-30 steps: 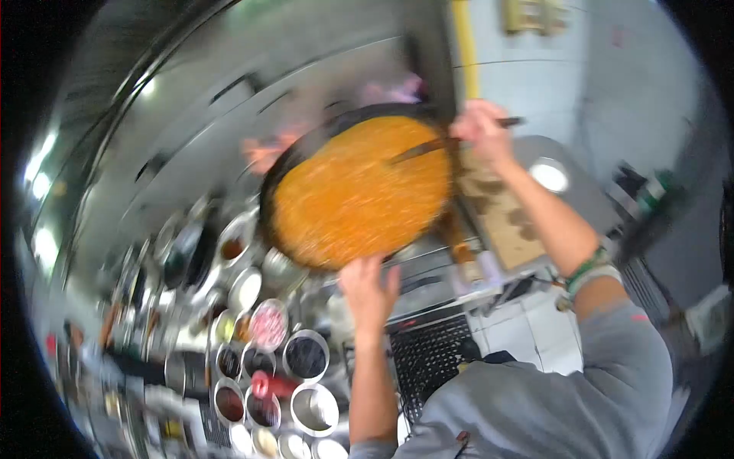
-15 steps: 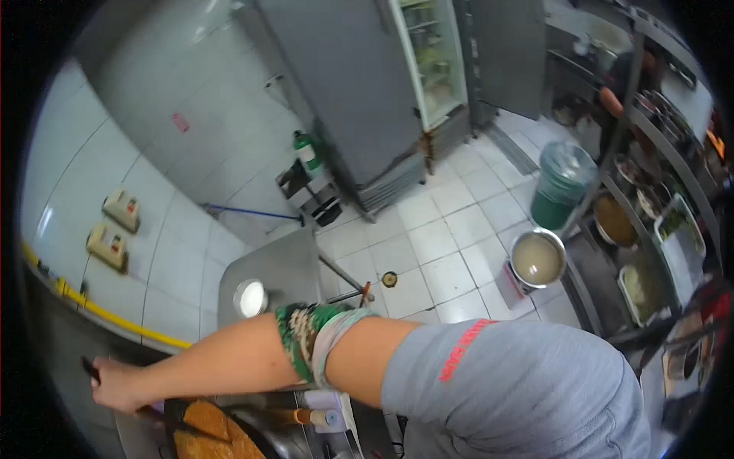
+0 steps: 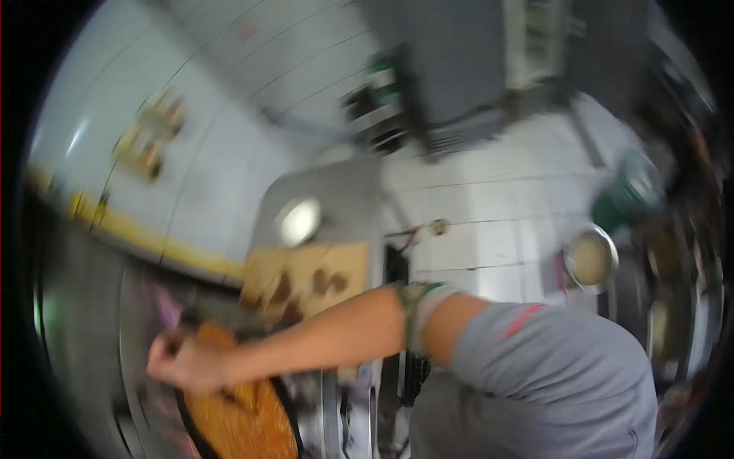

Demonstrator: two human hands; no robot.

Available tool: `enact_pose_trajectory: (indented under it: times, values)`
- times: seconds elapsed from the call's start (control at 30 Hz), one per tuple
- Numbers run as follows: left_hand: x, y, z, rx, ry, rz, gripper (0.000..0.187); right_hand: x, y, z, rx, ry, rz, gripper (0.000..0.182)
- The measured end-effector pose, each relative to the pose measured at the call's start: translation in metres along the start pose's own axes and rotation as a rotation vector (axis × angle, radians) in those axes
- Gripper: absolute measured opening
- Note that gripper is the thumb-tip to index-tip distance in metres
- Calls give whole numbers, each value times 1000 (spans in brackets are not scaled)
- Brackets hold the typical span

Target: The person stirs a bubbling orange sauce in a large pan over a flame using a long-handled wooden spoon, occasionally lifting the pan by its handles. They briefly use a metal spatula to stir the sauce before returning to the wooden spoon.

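My right hand (image 3: 191, 363) is closed in a fist above the wok, smeared by motion. A long dark-handled utensil (image 3: 229, 398) seems to run from it down to the food; its far end is hard to make out. Orange-brown food or sauce (image 3: 252, 428) fills the wok (image 3: 297, 432), whose dark rim shows along the right side. A wooden board (image 3: 348, 260) with several dark brown pieces or stains lies beyond my forearm. My left hand is out of view.
A metal table (image 3: 329, 180) carries a bowl of something white (image 3: 300, 222). A yellow pipe (image 3: 138, 237) runs along the tiled wall. On the right, a pot of pale liquid (image 3: 592, 260) stands near a green bin (image 3: 631, 199). Grey refrigerators (image 3: 466, 69) stand behind.
My view has swung, so the surroundings sit further right and the wooden board shows. My right hand has come from beyond the wok's edge to over the food.
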State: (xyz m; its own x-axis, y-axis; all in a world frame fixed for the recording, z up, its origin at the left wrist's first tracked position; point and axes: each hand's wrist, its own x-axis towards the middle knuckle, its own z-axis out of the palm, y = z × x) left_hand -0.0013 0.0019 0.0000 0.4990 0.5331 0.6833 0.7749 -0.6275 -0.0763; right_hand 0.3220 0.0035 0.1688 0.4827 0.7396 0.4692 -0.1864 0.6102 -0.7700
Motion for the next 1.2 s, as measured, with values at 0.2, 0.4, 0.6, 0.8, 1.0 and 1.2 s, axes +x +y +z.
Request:
enact_pose_trajectory:
  times: [0.2, 0.4, 0.6, 0.8, 1.0, 1.2]
  values:
    - [-3, 12, 8, -132, -11, -171, 31, -37, 59, -47, 409, -178, -15, 27]
    - [-9, 31, -2, -96, -34, -351, 35, -43, 83, -19, 363, -224, -166, 38]
    - [4, 39, -5, -113, 16, -361, 35, -33, 127, 20, 327, -309, -224, 36]
    - [4, 37, -2, -134, 48, -348, 37, -21, 174, 30, 99, -335, -252, 36]
    - [0, 36, -9, -161, 43, -336, 37, -34, 162, 6, 92, -221, -242, 39]
    - [-11, 24, -1, -246, 119, -273, 42, -56, 116, -18, -30, -246, -303, 40]
